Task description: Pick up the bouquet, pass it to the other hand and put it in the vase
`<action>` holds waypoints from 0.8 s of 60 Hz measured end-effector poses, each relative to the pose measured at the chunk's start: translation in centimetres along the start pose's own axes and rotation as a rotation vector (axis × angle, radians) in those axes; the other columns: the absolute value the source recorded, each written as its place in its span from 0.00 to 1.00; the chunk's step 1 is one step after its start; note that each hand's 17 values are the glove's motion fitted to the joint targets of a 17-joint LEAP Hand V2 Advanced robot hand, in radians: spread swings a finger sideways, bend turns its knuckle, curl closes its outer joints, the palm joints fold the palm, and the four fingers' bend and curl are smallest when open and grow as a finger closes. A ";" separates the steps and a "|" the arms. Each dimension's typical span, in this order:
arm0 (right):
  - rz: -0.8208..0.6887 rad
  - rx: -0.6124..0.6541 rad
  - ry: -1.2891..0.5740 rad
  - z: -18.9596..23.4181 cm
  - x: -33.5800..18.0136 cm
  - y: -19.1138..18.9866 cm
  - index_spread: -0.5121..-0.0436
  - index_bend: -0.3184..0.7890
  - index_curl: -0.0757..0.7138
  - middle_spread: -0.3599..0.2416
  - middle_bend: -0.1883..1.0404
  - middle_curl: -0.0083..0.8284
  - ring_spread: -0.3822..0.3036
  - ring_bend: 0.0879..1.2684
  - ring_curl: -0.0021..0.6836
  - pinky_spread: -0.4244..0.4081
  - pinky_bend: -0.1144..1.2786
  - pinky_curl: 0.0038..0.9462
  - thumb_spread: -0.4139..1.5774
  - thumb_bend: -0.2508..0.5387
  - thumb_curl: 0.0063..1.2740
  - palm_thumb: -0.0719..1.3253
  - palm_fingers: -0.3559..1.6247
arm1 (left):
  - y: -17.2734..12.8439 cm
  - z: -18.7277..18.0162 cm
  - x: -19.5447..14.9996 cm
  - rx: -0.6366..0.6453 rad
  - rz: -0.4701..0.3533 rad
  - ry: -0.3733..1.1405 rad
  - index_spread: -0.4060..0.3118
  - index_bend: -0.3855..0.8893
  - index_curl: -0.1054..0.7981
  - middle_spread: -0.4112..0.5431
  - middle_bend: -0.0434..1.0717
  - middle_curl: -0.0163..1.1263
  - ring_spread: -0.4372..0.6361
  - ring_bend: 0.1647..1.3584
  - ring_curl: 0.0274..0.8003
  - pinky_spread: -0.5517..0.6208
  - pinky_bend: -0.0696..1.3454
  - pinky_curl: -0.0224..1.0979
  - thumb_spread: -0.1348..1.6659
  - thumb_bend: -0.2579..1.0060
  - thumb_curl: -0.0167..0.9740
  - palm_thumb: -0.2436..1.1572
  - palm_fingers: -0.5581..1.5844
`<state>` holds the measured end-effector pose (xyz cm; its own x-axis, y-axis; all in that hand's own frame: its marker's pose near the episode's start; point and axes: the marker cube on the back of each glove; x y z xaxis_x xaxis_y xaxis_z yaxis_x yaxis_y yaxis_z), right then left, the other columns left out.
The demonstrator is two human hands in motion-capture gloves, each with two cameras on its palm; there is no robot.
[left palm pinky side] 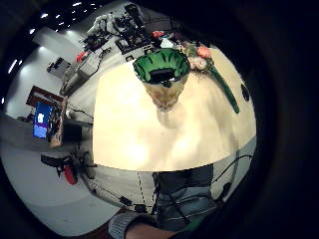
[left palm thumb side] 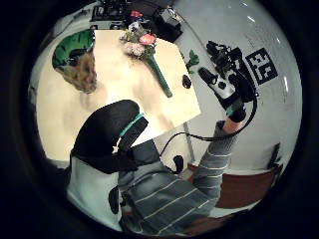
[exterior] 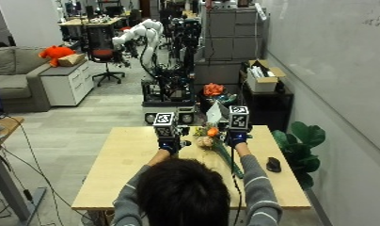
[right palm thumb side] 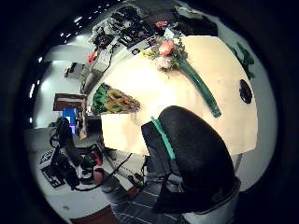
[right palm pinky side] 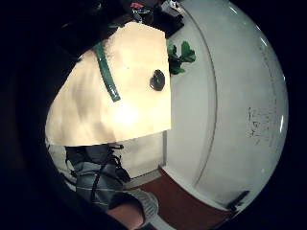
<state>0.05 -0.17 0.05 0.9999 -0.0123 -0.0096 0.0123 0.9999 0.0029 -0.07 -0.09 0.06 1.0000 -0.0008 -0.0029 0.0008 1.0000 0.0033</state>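
Observation:
The bouquet [exterior: 209, 137], orange and pink flowers on a long green wrapped stem, lies on the wooden table [exterior: 121, 165] between my two raised hands. My left hand [exterior: 167, 141] hovers to its left and holds nothing. My right hand [exterior: 237, 137] hovers just right of the flowers, its fingers spread and empty [left palm thumb side: 227, 87]. The vase [left palm pinky side: 162, 74], green-rimmed with a yellowish body, stands upright on the table below my left palm, apart from the bouquet [left palm pinky side: 200, 56]. It does not show in the outside view.
A small black puck [exterior: 273, 164] lies near the table's right edge, beside the stem end. A potted plant [exterior: 299, 143] stands off the table's right side, against the white wall. Equipment racks stand beyond the far edge.

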 end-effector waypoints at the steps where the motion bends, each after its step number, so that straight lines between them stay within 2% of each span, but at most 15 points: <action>1: -0.002 0.000 -0.001 0.0 0.0 0.0 0.64 0.33 0.10 0.48 0.28 0.05 0.60 0.22 0.09 0.66 0.46 0.12 0.43 0.54 0.04 0.24 0.34 | -0.1 0.1 -0.1 0.001 0.000 0.001 0.55 0.50 0.20 0.51 0.23 0.06 0.54 0.16 0.04 0.64 0.24 0.07 0.29 0.32 0.08 0.36 0.47; 3: -0.009 -0.003 -0.008 0.1 -0.1 -0.2 0.53 0.35 0.12 0.45 0.29 0.08 0.61 0.25 0.15 0.70 0.49 0.17 0.51 0.55 0.05 0.26 0.33 | -0.5 0.4 -0.3 0.002 0.000 0.005 0.55 0.50 0.23 0.53 0.22 0.09 0.57 0.17 0.08 0.68 0.24 0.10 0.36 0.31 0.10 0.37 0.47; 7: -0.010 -0.033 -0.022 0.5 -0.2 -0.3 0.39 0.36 0.16 0.41 0.30 0.12 0.63 0.29 0.21 0.75 0.53 0.23 0.62 0.55 0.07 0.28 0.31 | 0.0 0.3 -0.4 -0.022 -0.006 0.017 0.54 0.49 0.29 0.55 0.21 0.14 0.62 0.18 0.14 0.74 0.24 0.14 0.45 0.30 0.14 0.38 0.46; 9: -0.003 -0.058 -0.028 0.5 -0.1 0.0 0.34 0.37 0.17 0.40 0.31 0.14 0.64 0.30 0.23 0.77 0.54 0.25 0.66 0.55 0.08 0.28 0.30 | 0.4 0.0 -0.5 -0.035 -0.013 0.019 0.54 0.49 0.31 0.56 0.20 0.15 0.64 0.19 0.15 0.77 0.23 0.15 0.48 0.29 0.15 0.38 0.45; 13: 0.049 -0.196 -0.027 -0.1 0.0 2.2 0.28 0.38 0.19 0.39 0.31 0.18 0.65 0.31 0.26 0.79 0.55 0.27 0.72 0.53 0.10 0.28 0.29 | 0.3 -0.1 -0.9 -0.049 -0.027 0.010 0.54 0.48 0.35 0.58 0.20 0.17 0.67 0.19 0.17 0.79 0.23 0.17 0.53 0.26 0.18 0.39 0.45; 15: 0.033 -0.119 -0.021 -0.1 0.2 1.4 0.26 0.38 0.19 0.38 0.31 0.20 0.65 0.32 0.27 0.80 0.56 0.28 0.74 0.52 0.10 0.29 0.28 | 0.2 -0.2 -1.0 -0.041 -0.030 0.004 0.54 0.48 0.37 0.58 0.20 0.18 0.68 0.19 0.18 0.80 0.22 0.18 0.54 0.25 0.19 0.39 0.45; 18: 0.017 -0.006 -0.019 -0.2 0.5 0.1 0.24 0.39 0.21 0.38 0.31 0.22 0.65 0.33 0.29 0.81 0.56 0.29 0.77 0.50 0.11 0.29 0.28 | 0.2 -0.7 -1.0 -0.027 -0.034 -0.002 0.54 0.48 0.39 0.59 0.19 0.19 0.69 0.19 0.19 0.82 0.22 0.19 0.56 0.24 0.20 0.40 0.44; 29: 0.009 -0.012 -0.028 -1.2 1.1 0.2 0.20 0.39 0.25 0.37 0.32 0.29 0.66 0.34 0.33 0.82 0.57 0.32 0.82 0.44 0.14 0.29 0.27 | 1.2 -2.0 -0.6 -0.036 -0.036 -0.010 0.53 0.46 0.46 0.60 0.19 0.22 0.71 0.19 0.22 0.83 0.21 0.22 0.60 0.19 0.25 0.41 0.44; 34: 0.017 -0.007 -0.030 -1.7 1.2 0.5 0.20 0.39 0.26 0.38 0.31 0.31 0.66 0.35 0.34 0.82 0.57 0.33 0.82 0.41 0.15 0.30 0.27 | 0.3 -1.3 -0.7 -0.026 -0.022 -0.006 0.53 0.45 0.48 0.60 0.19 0.23 0.71 0.19 0.23 0.84 0.20 0.23 0.60 0.19 0.27 0.41 0.44; 38: 0.019 -0.047 -0.032 -1.8 1.2 0.9 0.20 0.39 0.27 0.39 0.31 0.32 0.66 0.35 0.35 0.83 0.57 0.33 0.83 0.39 0.16 0.31 0.27 | -0.1 -0.9 -0.8 -0.025 -0.014 0.007 0.52 0.45 0.50 0.60 0.19 0.24 0.71 0.18 0.24 0.84 0.20 0.24 0.60 0.18 0.28 0.41 0.44; 42: 0.077 -0.197 -0.019 -2.2 1.3 2.4 0.20 0.39 0.28 0.39 0.31 0.34 0.65 0.35 0.36 0.83 0.57 0.34 0.83 0.37 0.17 0.31 0.27 | 0.5 -0.7 -0.4 -0.034 -0.008 0.029 0.53 0.45 0.51 0.60 0.19 0.25 0.71 0.19 0.24 0.84 0.20 0.25 0.61 0.18 0.29 0.41 0.44; 46: 0.051 -0.040 -0.004 -2.3 1.6 0.9 0.20 0.39 0.28 0.39 0.31 0.35 0.65 0.35 0.37 0.83 0.57 0.34 0.83 0.35 0.17 0.31 0.26 | 0.6 0.3 -0.3 -0.045 0.003 0.033 0.53 0.45 0.52 0.60 0.19 0.25 0.71 0.19 0.25 0.84 0.20 0.26 0.61 0.18 0.29 0.41 0.44; 48: 0.061 -0.049 0.000 -2.5 1.6 1.5 0.20 0.39 0.29 0.39 0.31 0.35 0.65 0.35 0.37 0.83 0.57 0.34 0.84 0.34 0.17 0.32 0.26 | 0.7 0.9 -0.2 -0.053 0.010 0.032 0.53 0.45 0.52 0.60 0.19 0.25 0.71 0.19 0.26 0.84 0.20 0.26 0.61 0.18 0.30 0.41 0.44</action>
<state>1.68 1.35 -2.51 0.9988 0.0484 -0.0112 -0.0488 0.9978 -0.0457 -0.31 0.60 1.00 0.9993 0.0084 -0.0355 -0.0102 0.9987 -0.0497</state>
